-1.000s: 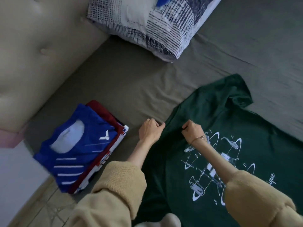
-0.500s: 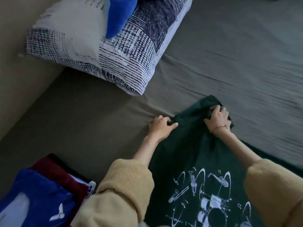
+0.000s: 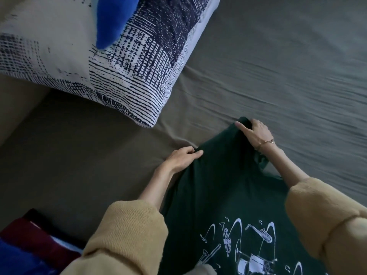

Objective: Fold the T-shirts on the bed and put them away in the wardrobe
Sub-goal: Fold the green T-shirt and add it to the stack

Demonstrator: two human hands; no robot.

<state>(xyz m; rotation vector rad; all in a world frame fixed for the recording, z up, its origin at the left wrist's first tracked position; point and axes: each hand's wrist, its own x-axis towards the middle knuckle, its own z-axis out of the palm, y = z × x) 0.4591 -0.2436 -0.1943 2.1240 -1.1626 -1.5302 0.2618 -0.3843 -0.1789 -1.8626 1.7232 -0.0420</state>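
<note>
Fingers (image 3: 241, 127) of the right hand (image 3: 255, 134) curl over the far corner of the green T-shirt (image 3: 208, 195), gripping it, while the left hand (image 3: 180, 158) pinches the near-left edge against the bed (image 3: 278, 66). That shirt lies spread across the sheet, print side up, beside the pillow (image 3: 119, 66); folded T-shirts (image 3: 29, 241) sit stacked at lower left. Risk, as I judge it: pulling unevenly could skew the fold, bunch the fabric, or drag the loose sheet into wrinkles underneath.
</note>
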